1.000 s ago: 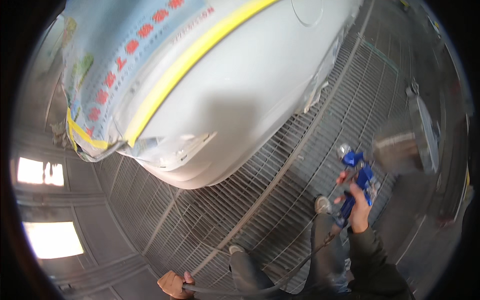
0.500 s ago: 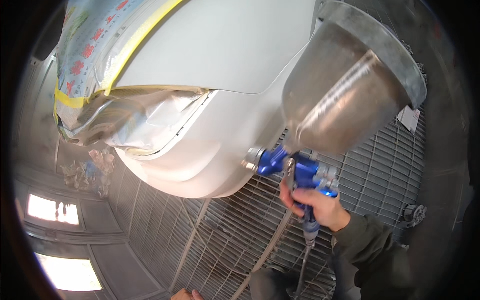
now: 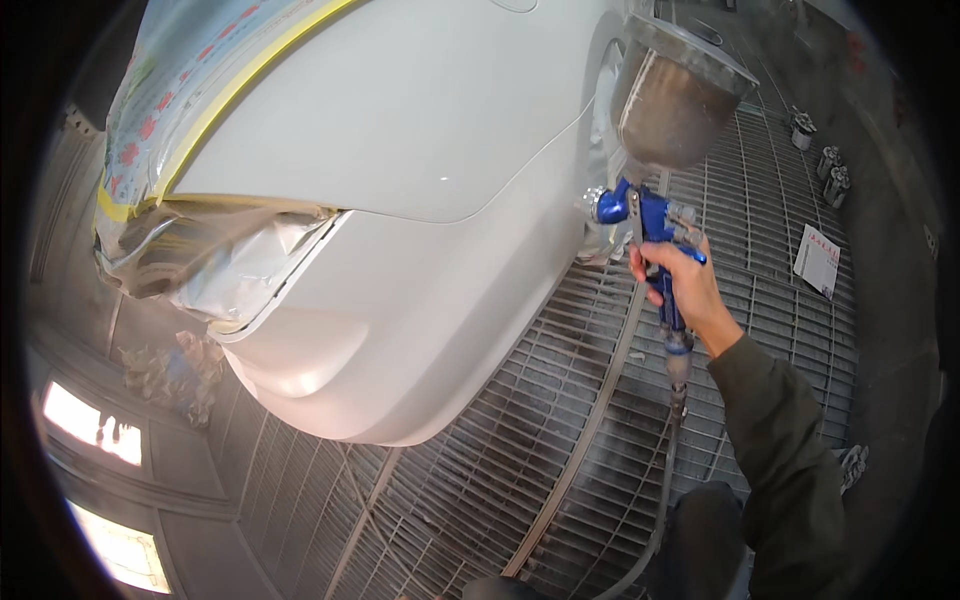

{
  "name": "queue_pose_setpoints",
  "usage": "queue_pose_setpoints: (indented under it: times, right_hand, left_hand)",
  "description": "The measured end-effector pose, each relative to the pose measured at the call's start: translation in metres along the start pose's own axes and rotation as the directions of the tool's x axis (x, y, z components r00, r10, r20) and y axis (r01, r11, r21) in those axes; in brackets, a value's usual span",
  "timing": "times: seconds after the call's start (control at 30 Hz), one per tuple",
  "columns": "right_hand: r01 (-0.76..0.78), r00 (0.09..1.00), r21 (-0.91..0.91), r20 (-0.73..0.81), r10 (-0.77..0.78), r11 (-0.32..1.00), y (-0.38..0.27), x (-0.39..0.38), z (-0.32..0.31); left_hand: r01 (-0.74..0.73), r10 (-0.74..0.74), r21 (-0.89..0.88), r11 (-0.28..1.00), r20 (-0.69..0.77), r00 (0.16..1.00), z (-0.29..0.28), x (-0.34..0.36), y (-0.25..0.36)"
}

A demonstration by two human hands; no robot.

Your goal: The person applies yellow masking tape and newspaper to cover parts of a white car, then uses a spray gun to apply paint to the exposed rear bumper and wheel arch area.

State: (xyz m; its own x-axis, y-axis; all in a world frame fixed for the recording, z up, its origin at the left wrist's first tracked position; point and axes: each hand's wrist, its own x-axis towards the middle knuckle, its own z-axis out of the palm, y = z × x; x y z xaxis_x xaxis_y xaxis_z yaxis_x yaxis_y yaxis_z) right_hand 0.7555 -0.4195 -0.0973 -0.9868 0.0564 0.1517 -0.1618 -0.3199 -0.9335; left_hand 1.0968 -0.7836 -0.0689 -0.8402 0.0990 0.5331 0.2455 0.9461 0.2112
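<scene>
My right hand (image 3: 680, 280) grips a blue spray gun (image 3: 650, 220) by its handle, thumb across it. A large metal cup (image 3: 672, 105) with a pale lid stands on top of the gun, and a hose (image 3: 665, 500) hangs from its base. The gun's nozzle points left at the pale car body (image 3: 420, 130), close to the curved bumper (image 3: 400, 330). Yellow tape (image 3: 225, 105) edges printed masking sheet (image 3: 170, 70) on the upper left, and crumpled clear plastic (image 3: 240, 270) covers the opening above the bumper. My left hand is not in view.
A metal grate floor (image 3: 530, 480) runs under the car. At right lie a white card (image 3: 815, 260) and several small metal cans (image 3: 838, 185). Bright lit panels (image 3: 90, 420) are in the left wall, near crumpled paper (image 3: 180, 380).
My right hand raised the spray gun from low at the right, swung it close across my view, then moved it farther up toward the car's side. My left hand left the view.
</scene>
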Motion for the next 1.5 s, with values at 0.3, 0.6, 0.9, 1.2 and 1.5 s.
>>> queue_pose_setpoints:
  times: [0.3, 0.6, 0.9, 1.2, 1.5]
  right_hand:
    - [0.114, 0.986, -0.175, -0.101, -0.133, 0.978, 0.012, 0.083, -0.061]
    - [0.127, 0.977, -0.244, -0.134, -0.164, 0.961, 0.033, 0.095, -0.088]
    - [0.002, 0.985, -0.174, 0.17, 0.028, 0.985, 0.035, -0.051, -0.011]
    - [-0.232, 0.727, 0.021, 0.668, 0.159, 0.973, 0.07, -0.136, 0.052]
    - [-0.096, 0.965, -0.001, 0.247, 0.093, 0.995, 0.099, -0.073, 0.004]
  left_hand:
    - [-0.016, 0.016, -0.005, 1.0, 0.007, 1.0, 0.047, -0.016, 0.024]
    - [-0.074, 0.074, 0.003, 0.997, -0.02, 0.997, 0.069, -0.026, 0.035]
    - [-0.062, 0.062, 0.008, 0.998, -0.06, 0.996, 0.068, -0.048, 0.006]
    - [-0.098, 0.1, 0.03, 0.995, -0.105, 0.989, 0.068, -0.069, -0.018]
    - [-0.121, 0.123, 0.069, 0.99, -0.029, 0.992, 0.078, -0.068, -0.007]
